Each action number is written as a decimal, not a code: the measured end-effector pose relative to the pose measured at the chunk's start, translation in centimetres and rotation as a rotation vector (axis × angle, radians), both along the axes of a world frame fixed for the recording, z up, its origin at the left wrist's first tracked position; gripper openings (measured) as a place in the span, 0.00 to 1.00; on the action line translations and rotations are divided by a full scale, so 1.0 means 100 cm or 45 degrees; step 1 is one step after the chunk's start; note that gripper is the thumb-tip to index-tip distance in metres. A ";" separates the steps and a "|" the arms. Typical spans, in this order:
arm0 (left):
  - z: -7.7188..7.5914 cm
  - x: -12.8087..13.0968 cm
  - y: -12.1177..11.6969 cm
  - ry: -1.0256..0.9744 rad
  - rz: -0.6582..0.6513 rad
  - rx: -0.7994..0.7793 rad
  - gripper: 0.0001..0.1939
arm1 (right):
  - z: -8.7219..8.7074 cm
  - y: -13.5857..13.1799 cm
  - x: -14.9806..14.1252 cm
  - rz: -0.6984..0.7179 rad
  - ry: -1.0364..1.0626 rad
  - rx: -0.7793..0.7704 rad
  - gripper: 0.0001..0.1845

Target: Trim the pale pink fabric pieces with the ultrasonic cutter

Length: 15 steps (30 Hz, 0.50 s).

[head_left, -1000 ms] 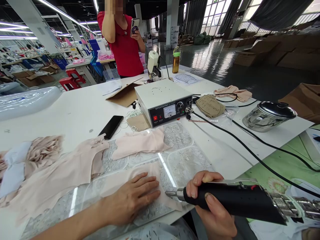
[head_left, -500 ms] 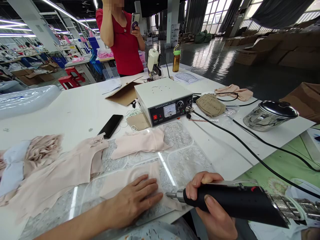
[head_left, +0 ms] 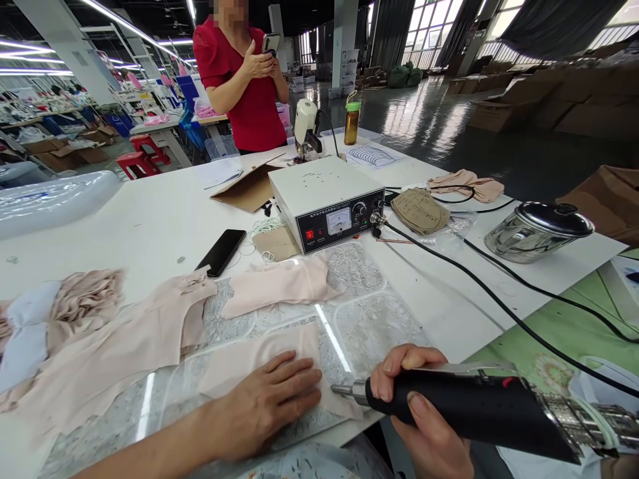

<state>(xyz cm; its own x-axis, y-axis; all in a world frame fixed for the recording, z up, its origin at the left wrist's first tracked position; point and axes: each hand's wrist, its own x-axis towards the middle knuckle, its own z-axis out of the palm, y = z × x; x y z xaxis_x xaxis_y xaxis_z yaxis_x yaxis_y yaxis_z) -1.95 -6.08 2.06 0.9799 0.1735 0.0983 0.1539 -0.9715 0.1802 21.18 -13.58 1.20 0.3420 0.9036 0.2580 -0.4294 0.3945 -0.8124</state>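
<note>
My left hand (head_left: pixel 269 399) lies flat, fingers stretched out, on a pale pink fabric piece (head_left: pixel 234 362). My right hand (head_left: pixel 424 412) is wrapped round the black handheld ultrasonic welder (head_left: pixel 474 406). Its metal tip points left, at the fabric's right side near my left fingertips; whether it touches the cloth I cannot tell. Under the cloth is a grey marbled, glossy mat (head_left: pixel 374 326). Another pink fabric piece (head_left: pixel 279 283) lies just beyond, and a stack of pink cut pieces (head_left: pixel 124 339) spreads out to the left.
A control box (head_left: pixel 327 199) with a dial stands mid-table; its black cable (head_left: pixel 469 273) runs right. Around it are a phone (head_left: pixel 222 253), brown card patterns (head_left: pixel 420 211), a lidded steel mug (head_left: pixel 536 233) and a bottle (head_left: pixel 352 124). Across the table stands a person in red (head_left: pixel 257 106).
The person across the table has lowered a raised hand to the phone they hold. My left hand has shifted very slightly; my right hand and the welder stay almost still.
</note>
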 end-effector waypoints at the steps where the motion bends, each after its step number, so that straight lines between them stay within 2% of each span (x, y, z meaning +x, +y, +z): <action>1: 0.000 0.000 0.000 0.002 0.001 -0.003 0.18 | 0.000 0.000 0.000 -0.005 0.001 -0.001 0.06; 9: 0.000 0.004 -0.006 0.054 0.026 0.053 0.21 | 0.002 0.002 -0.001 -0.027 0.018 0.003 0.05; 15: 0.002 0.008 -0.010 -0.015 0.069 0.102 0.18 | 0.008 -0.003 0.002 -0.084 0.080 0.003 0.06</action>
